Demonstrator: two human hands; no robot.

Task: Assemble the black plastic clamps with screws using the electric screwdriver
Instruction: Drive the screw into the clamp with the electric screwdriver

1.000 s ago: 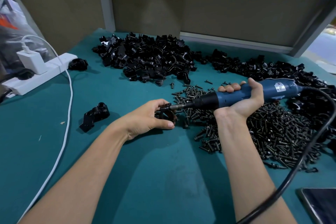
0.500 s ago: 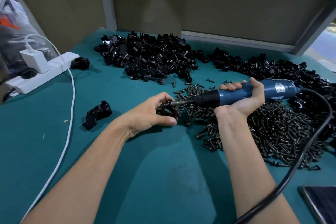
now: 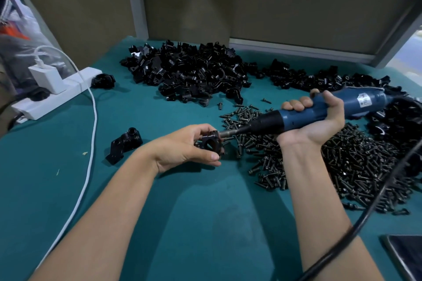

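Teal benchtop (image 3: 205,223) carries loose clamps (image 3: 189,75) at twelve o'clock, screws (image 3: 342,162) at three. At centre the left hand (image 3: 182,147) grips one clamp (image 3: 211,141) while the right hand (image 3: 319,121), wrapped round the screwdriver (image 3: 296,117), drives a screw, I judge. Next needs straight, steady pressure.

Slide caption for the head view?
Left hand holds a black clamp; right hand holds the electric screwdriver, bit at the clamp.

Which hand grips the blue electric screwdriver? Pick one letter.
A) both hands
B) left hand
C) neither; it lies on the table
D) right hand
D: the right hand wraps the barrel of the blue electric screwdriver, while the left hand holds the black plastic clamp at its bit.
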